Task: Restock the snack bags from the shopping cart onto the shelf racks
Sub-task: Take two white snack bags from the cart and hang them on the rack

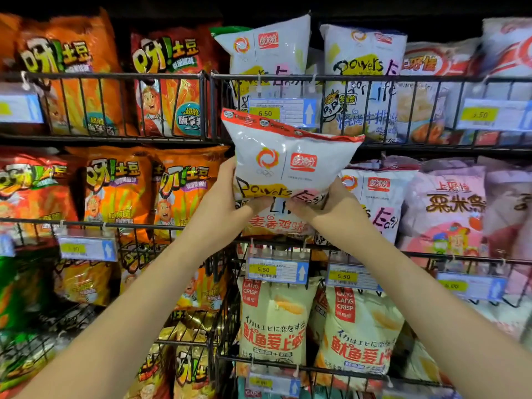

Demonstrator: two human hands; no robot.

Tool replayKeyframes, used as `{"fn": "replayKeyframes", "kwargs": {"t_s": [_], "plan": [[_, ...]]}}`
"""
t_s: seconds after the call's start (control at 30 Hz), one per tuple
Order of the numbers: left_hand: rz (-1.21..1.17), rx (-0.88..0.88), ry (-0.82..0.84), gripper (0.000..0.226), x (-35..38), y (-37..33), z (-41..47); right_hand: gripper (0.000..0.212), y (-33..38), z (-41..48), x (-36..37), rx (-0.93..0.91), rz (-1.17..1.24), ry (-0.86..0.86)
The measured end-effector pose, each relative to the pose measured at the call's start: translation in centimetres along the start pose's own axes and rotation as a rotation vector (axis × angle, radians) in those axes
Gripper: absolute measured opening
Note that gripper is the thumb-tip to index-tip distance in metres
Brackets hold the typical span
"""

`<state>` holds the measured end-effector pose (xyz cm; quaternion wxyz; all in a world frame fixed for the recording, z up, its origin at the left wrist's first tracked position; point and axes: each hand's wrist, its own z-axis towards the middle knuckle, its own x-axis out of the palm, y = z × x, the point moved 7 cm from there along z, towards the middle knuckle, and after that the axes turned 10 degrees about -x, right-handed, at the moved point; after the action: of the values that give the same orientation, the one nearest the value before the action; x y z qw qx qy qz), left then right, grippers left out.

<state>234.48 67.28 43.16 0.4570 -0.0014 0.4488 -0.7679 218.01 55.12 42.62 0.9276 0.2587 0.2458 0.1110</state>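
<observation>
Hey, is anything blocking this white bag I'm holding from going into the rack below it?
Partly. A matching bag already sits in that rack, right behind and below the white snack bag. The front rail is lower, not blocking. The upper rack's price tag hangs by its top edge.

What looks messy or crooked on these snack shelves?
Only the white snack bag with the red top edge: it tilts, its top corner covering part of the blue price tag, because the left hand and right hand hold it before the black wire rack. Nothing looks spilled or torn.
</observation>
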Motion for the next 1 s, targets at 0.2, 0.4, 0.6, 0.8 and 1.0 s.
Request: {"fn": "replayKeyframes", "kwargs": {"t_s": [0.2,0.4,0.6,0.8,1.0], "plan": [[0.081,0.066,0.104,0.064,0.9,-0.8,-0.3,0.057,-1.3,-0.1,-1.0,0.029,-0.059,0.048],[0.167,0.029,0.111,0.068,1.6,0.4,0.0,0.051,-1.8,-0.2,-1.0,0.098,-0.210,0.157],[0.291,-0.020,0.093,0.075,1.8,1.6,1.4,0.040,-1.5,0.5,0.7,0.094,-0.300,0.323],[0.463,-0.127,0.183,0.065,2.7,1.8,3.5,0.066,-4.1,1.3,1.5,0.290,-0.418,0.407],[0.445,-0.290,0.223,0.097,2.7,3.4,5.6,0.086,-5.0,2.2,2.6,0.389,-0.461,0.396]]}}
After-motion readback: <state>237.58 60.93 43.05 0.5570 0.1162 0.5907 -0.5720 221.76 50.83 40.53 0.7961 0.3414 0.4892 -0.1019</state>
